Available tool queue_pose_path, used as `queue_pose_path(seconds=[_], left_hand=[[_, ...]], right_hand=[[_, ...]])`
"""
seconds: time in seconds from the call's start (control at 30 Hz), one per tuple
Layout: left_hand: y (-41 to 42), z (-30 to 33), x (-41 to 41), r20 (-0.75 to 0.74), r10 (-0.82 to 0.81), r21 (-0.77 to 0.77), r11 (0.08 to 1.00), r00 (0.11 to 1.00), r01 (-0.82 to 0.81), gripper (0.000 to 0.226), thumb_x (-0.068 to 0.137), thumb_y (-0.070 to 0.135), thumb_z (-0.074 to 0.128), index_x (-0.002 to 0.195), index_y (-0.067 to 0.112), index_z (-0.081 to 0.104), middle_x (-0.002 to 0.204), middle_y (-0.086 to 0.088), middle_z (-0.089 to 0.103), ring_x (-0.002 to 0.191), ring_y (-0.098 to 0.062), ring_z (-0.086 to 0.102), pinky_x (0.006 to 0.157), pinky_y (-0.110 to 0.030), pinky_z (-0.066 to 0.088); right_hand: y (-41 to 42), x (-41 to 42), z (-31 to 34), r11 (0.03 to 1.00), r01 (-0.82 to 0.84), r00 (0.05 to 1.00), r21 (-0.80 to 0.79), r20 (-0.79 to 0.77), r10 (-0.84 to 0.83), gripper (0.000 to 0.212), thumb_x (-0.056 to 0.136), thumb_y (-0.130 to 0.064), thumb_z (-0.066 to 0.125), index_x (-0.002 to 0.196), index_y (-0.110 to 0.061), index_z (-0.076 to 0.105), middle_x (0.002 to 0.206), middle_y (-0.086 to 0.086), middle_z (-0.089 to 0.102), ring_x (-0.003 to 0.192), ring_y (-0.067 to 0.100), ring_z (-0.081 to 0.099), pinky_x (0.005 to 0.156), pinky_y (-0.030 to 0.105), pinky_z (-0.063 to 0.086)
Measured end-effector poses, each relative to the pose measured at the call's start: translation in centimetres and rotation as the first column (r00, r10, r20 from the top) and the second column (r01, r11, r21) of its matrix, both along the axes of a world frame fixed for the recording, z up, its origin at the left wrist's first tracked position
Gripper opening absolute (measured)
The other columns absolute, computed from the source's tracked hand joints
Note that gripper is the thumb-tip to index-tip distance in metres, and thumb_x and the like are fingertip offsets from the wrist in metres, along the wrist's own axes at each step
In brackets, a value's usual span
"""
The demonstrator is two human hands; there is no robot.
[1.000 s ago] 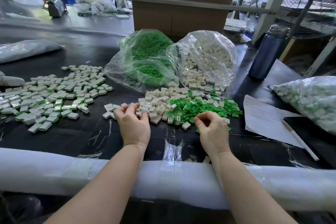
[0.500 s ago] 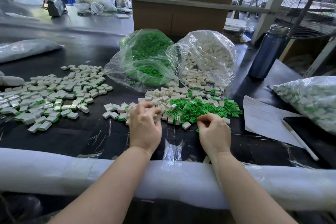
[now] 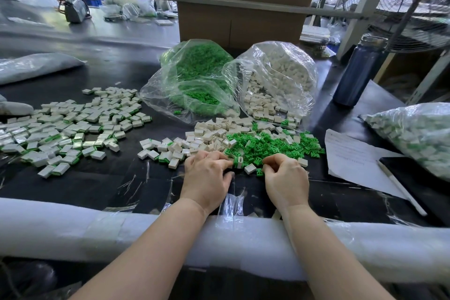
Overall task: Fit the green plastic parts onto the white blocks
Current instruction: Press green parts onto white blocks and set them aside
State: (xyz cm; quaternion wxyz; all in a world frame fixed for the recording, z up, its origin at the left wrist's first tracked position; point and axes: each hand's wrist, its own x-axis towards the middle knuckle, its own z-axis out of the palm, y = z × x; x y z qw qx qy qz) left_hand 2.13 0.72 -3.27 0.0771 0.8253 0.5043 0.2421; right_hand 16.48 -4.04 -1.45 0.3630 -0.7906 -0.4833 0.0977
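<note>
Loose white blocks (image 3: 211,135) lie in a heap mid-table, with a pile of green plastic parts (image 3: 270,146) right beside them. My left hand (image 3: 207,174) sits at the near edge where the two piles meet, its curled fingertips pinching a white block (image 3: 239,162) that shows green at its side. My right hand (image 3: 286,176) is a little to the right, with thumb and fingers curled together in a pinch over a green part (image 3: 259,172). Most of what the right hand holds is hidden by the fingers.
Several fitted white-and-green pieces (image 3: 63,129) spread across the left. Open bags of green parts (image 3: 199,73) and white blocks (image 3: 280,78) stand behind the piles. A blue bottle (image 3: 358,73), paper (image 3: 350,156), pen (image 3: 401,190) and a filled bag (image 3: 418,134) lie right. A white foam roll (image 3: 73,229) pads the near edge.
My left hand has moved right, from the small group of pieces at the left end of the white heap to the edge of the green pile. The right hand has stayed put.
</note>
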Motion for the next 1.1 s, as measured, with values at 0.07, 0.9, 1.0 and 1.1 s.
queue_pose_path(seconds=[0.07,0.9,1.0,1.1], left_hand=[[-0.03,0.03,-0.03,0.015,0.013,0.014,1.0,1.0,-0.013,0.028,0.09,0.037,0.053,0.115,0.03,0.063,0.116,0.015,0.055,0.11,-0.011,0.038,0.088,-0.027,0.015],[0.13,-0.06,-0.07,-0.017,0.1,-0.051,0.994,0.995,-0.101,0.032,0.093,0.041,0.045,0.124,0.039,0.052,0.113,0.008,0.041,0.112,-0.015,0.03,0.094,-0.03,0.023],[0.21,-0.09,-0.09,-0.047,0.073,-0.075,0.994,0.996,-0.076,0.033,0.094,0.041,0.042,0.126,0.038,0.051,0.115,0.007,0.039,0.112,-0.015,0.028,0.094,-0.031,0.022],[0.24,-0.03,-0.1,-0.006,0.07,-0.091,0.993,0.998,-0.07,0.025,0.091,0.041,0.05,0.115,0.037,0.056,0.113,0.008,0.04,0.113,-0.015,0.029,0.093,-0.031,0.021]], right_hand=[[0.01,-0.04,-0.03,1.0,-0.027,1.0,0.006,-0.015,0.027,0.014,0.089,-0.015,0.057,0.095,-0.019,0.069,0.095,-0.001,0.07,0.092,0.021,0.061,0.096,0.039,0.041],[0.29,0.06,-0.69,0.993,-0.106,0.993,-0.055,0.052,0.109,0.011,0.084,-0.025,0.066,0.095,-0.029,0.064,0.097,-0.009,0.067,0.101,0.015,0.054,0.082,0.027,0.023],[0.31,0.12,-0.74,0.994,-0.093,0.994,-0.054,0.05,0.096,0.013,0.084,-0.025,0.066,0.097,-0.027,0.066,0.097,-0.009,0.068,0.102,0.015,0.056,0.089,0.029,0.026],[0.33,0.19,-0.83,0.994,-0.111,0.992,-0.024,0.055,0.112,0.007,0.084,-0.022,0.067,0.09,-0.024,0.066,0.095,-0.008,0.065,0.1,0.016,0.054,0.091,0.031,0.031]])
